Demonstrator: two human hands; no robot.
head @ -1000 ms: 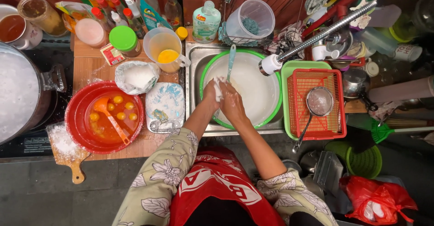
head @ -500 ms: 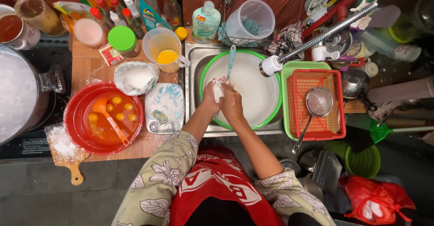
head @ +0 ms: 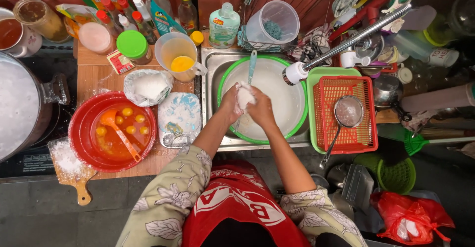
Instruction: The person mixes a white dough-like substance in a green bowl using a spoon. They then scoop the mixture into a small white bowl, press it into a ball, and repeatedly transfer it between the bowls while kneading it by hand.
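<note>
My left hand and my right hand are pressed together around a white lump, held over a green-rimmed white basin that sits in the steel sink. A teal-handled utensil leans in the basin just above my hands. The tap head hangs over the basin's right side.
Left of the sink, a wooden counter holds a red bowl of egg yolks, a bag of white powder, a blue-white plate and a jug of yellow liquid. A red basket with a strainer stands at the right. A large pot sits far left.
Both hands have stayed over the basin, working the white lump; they have shifted only slightly.
</note>
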